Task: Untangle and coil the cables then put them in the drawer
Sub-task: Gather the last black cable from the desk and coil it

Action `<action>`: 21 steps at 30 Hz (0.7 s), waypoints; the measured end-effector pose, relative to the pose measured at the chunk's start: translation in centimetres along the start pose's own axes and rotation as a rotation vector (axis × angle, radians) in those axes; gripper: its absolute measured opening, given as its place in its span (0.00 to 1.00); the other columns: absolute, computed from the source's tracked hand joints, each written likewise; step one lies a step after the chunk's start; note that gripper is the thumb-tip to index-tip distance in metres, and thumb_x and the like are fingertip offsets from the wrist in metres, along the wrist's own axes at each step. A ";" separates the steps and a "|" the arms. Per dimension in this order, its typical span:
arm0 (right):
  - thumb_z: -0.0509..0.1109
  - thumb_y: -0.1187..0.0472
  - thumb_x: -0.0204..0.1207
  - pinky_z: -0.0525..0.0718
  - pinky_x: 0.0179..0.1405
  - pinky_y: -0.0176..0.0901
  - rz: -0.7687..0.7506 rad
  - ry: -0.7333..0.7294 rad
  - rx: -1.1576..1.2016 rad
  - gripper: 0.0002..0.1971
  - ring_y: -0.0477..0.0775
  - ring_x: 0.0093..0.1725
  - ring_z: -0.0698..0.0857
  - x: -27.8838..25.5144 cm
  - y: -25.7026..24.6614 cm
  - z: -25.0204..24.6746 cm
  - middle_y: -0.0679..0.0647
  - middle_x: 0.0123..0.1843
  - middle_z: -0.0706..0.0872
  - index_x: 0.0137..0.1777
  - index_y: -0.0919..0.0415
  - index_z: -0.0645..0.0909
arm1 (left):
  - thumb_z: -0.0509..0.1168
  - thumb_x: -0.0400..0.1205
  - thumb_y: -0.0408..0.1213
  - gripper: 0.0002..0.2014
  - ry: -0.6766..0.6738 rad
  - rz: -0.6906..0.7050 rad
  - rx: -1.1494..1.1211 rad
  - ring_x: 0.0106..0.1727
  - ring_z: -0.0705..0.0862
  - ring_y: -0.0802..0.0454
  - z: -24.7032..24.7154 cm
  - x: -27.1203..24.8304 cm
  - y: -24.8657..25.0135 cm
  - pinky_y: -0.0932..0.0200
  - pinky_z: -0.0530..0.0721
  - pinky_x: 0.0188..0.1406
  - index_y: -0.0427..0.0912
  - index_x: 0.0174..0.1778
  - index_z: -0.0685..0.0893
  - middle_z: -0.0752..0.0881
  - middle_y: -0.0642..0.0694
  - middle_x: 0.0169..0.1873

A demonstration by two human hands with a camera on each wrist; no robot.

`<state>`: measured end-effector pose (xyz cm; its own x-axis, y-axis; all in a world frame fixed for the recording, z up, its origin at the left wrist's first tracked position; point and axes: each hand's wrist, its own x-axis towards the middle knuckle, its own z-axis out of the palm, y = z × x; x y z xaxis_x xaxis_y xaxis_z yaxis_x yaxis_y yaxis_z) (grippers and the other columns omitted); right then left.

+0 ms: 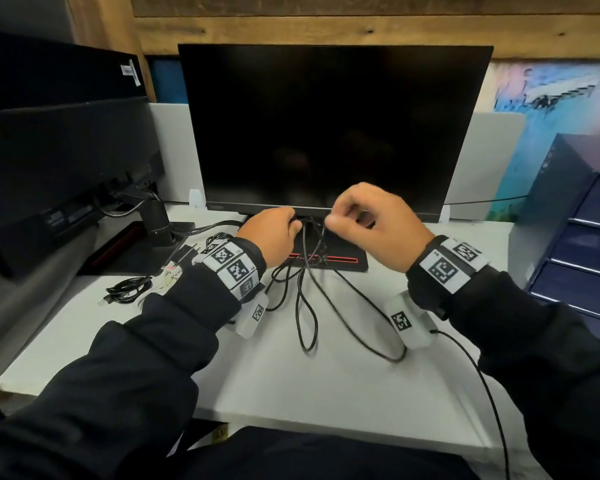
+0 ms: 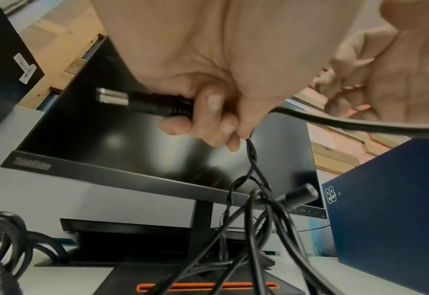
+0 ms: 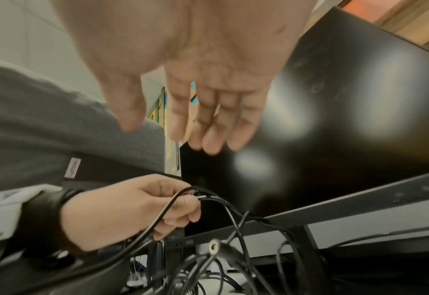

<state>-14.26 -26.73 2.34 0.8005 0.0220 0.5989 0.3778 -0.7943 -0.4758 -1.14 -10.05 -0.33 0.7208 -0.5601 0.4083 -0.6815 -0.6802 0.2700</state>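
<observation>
Black cables (image 1: 307,299) hung in a tangle from both hands above the white tabletop (image 1: 291,386), their loops trailing down onto it in front of the monitor (image 1: 333,129). The left hand (image 1: 274,235) was clenched round a cable just behind its plug (image 2: 142,103), whose metal end stuck out past the curled fingers (image 2: 214,111) in the left wrist view. Several strands dropped from that fist and knotted together lower down, where a second plug (image 2: 300,194) dangled. The right hand (image 1: 371,225) was raised just beside the left, thumb and forefinger meeting at a strand in the head view; the right wrist view was blurred and showed its fingers (image 3: 209,127) fairly straight, so whether it truly pinched the cable cannot be told. A smaller coiled cable (image 1: 127,289) lay on the tabletop to the left, near the stand of a second monitor (image 1: 59,150). A dark blue drawer unit (image 1: 575,230) stood at the right edge of the tabletop, well apart from the tangle, its drawers closed
</observation>
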 end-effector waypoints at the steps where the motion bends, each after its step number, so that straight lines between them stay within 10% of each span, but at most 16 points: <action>1: 0.74 0.37 0.72 0.88 0.47 0.52 0.067 -0.100 -0.055 0.15 0.46 0.44 0.86 -0.2 -0.5 0.1 0.45 0.45 0.86 0.45 0.46 0.80 | 0.55 0.90 0.42 0.11 0.027 -0.009 0.006 0.39 0.79 0.45 0.0 0.1 -0.2 0.53 0.73 0.38 0.42 0.47 0.77 0.79 0.49 0.35; 5: 0.77 0.29 0.63 0.88 0.54 0.53 0.336 -0.604 -0.152 0.27 0.46 0.46 0.89 -1.7 -1.4 2.1 0.44 0.45 0.91 0.52 0.44 0.72 | 0.54 0.90 0.43 0.13 0.110 -0.050 0.022 0.39 0.81 0.43 -0.1 0.3 -0.6 0.52 0.75 0.38 0.40 0.47 0.79 0.80 0.47 0.33; 9: 0.75 0.52 0.80 0.88 0.53 0.48 0.444 -0.716 0.351 0.19 0.52 0.43 0.91 -2.7 -2.5 4.5 0.52 0.45 0.93 0.64 0.51 0.71 | 0.54 0.90 0.44 0.13 0.139 -0.072 0.021 0.36 0.78 0.44 -0.2 0.5 -0.6 0.52 0.73 0.37 0.42 0.42 0.75 0.76 0.49 0.30; 12: 0.66 0.59 0.86 0.85 0.32 0.45 0.453 -0.534 0.398 0.08 0.49 0.27 0.80 -2.1 -2.7 4.3 0.53 0.35 0.85 0.62 0.56 0.80 | 0.54 0.90 0.43 0.14 0.136 -0.104 -0.007 0.36 0.79 0.43 -0.6 0.6 -1.1 0.51 0.77 0.36 0.41 0.41 0.75 0.77 0.48 0.30; 16: 0.64 0.55 0.85 0.72 0.38 0.40 0.352 -0.132 0.031 0.10 0.42 0.35 0.77 -0.4 0.1 2.2 0.44 0.35 0.79 0.48 0.56 0.85 | 0.54 0.89 0.45 0.16 0.080 -0.141 -0.128 0.40 0.83 0.44 -1.4 0.4 -1.4 0.47 0.84 0.42 0.40 0.44 0.81 0.81 0.45 0.34; 21: 0.57 0.51 0.87 0.80 0.41 0.50 0.470 0.098 -0.141 0.12 0.56 0.41 0.83 0.4 5.9 0.0 0.55 0.40 0.84 0.49 0.52 0.79 | 0.56 0.89 0.43 0.19 -0.095 -0.159 -0.518 0.26 0.75 0.51 -1.4 0.5 -1.0 0.57 0.75 0.30 0.41 0.34 0.80 0.78 0.46 0.26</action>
<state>-11.71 -31.39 -0.19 0.8191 -0.4100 0.4012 -0.0855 -0.7788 -0.6214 -0.27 -8.98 0.85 0.8121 -0.5256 0.2533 -0.5188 -0.4519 0.7257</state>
